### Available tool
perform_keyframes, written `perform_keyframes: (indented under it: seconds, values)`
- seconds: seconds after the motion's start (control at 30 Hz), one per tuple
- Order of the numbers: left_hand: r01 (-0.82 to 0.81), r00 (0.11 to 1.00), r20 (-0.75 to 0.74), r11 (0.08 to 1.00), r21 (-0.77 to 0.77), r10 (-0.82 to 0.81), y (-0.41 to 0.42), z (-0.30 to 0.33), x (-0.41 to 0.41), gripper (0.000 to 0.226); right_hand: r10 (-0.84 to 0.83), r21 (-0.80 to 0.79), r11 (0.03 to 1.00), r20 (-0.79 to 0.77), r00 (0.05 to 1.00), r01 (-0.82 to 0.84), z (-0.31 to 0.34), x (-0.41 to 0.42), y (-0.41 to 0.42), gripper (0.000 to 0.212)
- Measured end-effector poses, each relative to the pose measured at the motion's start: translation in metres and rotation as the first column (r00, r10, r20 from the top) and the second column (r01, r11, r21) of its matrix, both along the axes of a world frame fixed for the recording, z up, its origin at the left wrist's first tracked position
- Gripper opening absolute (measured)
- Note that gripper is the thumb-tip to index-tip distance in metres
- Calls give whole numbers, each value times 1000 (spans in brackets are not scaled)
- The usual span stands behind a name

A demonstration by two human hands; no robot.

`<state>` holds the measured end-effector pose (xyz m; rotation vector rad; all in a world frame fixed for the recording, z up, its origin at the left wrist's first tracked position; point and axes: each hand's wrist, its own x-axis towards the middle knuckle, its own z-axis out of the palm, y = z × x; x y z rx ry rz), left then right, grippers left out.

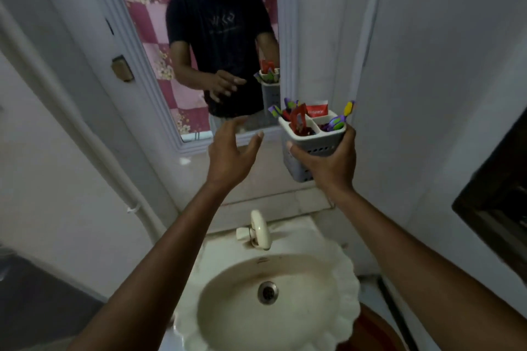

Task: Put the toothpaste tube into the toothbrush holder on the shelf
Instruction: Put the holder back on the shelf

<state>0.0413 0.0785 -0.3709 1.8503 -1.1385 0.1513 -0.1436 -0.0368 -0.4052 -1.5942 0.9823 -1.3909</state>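
My right hand (328,164) grips a white, perforated toothbrush holder (310,148) from below and holds it up in front of the mirror's lower right corner. A red and white toothpaste tube (316,111) stands upright in the holder's back compartment. Several purple, yellow and red toothbrushes (298,120) fill the other compartments. To the left of the holder, my left hand (231,151) is raised with its fingers spread and nothing in it, a short gap from the holder's rim.
A white-framed mirror (148,71) hangs on the wall and reflects a person in a dark shirt. Below are a narrow ledge (273,194), a cream tap (259,229) and a scalloped sink (346,279). A dark frame (496,194) juts in at right.
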Motion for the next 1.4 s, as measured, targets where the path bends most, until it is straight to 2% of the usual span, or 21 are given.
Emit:
perform_keyframes:
  seconds: [0.23,0.4,0.6,0.7,0.8,1.0,1.17,1.3,1.4]
  values:
    - [-10,978,204,985,-174,46,-7,133,-33,57,-12,-219,975,140,990,43,158,-27,-28,110]
    - [-3,946,310,959,-284,95,-9,229,-64,45,38,-355,934,204,978,38,265,-53,-32,106]
    - [-19,899,402,933,-359,173,-17,320,-75,55,70,-427,903,240,968,41,363,-70,-30,108]
    - [-8,873,439,906,-424,213,-23,365,-74,56,85,-447,894,258,962,41,411,-71,-29,113]
    - [-3,860,446,875,-483,249,-32,403,-65,54,85,-462,885,280,956,57,455,-67,-29,109]
    - [-28,832,463,857,-515,306,-60,448,-42,53,-4,-481,862,305,952,158,517,-41,-36,110]
    - [-130,842,439,907,-399,314,-87,454,-18,58,-69,-472,852,329,942,227,542,-7,-51,113]
    - [-247,830,438,932,-266,345,-105,450,6,64,-95,-472,858,245,965,204,544,23,-73,119]
    - [-300,795,469,921,-248,385,-113,443,18,71,-95,-468,869,158,983,160,542,43,-88,127]
